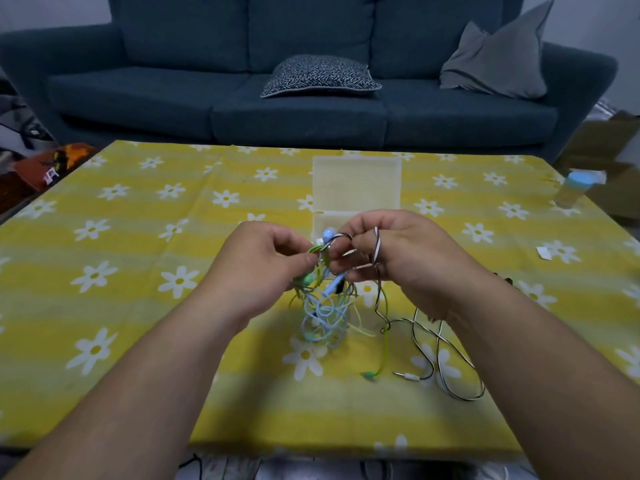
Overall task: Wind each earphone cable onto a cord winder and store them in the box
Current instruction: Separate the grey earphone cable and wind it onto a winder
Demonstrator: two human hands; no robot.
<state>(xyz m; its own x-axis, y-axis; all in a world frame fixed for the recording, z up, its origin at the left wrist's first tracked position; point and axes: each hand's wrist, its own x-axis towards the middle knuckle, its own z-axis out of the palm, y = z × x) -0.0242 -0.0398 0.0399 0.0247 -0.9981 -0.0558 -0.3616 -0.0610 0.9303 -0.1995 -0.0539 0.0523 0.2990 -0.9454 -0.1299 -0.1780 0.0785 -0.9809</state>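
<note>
A tangle of earphone cables (pixel 323 310), light blue, green and pale yellow, hangs between my hands above the table. My left hand (pixel 266 261) pinches the green strands at the top of the tangle. My right hand (pixel 391 254) grips a black-and-white cable (pixel 440 351) that loops around its fingers and trails down onto the cloth. A green cable with its plug (pixel 375 370) lies beside it. The translucent box (pixel 356 188) stands open just behind my hands. No cord winder is plainly visible.
The table carries a yellow cloth with white daisies (pixel 138 271). A small bottle with a blue cap (pixel 575 188) stands at the far right edge. A scrap of white paper (pixel 543 252) lies to the right. A dark blue sofa (pixel 311 81) stands behind the table.
</note>
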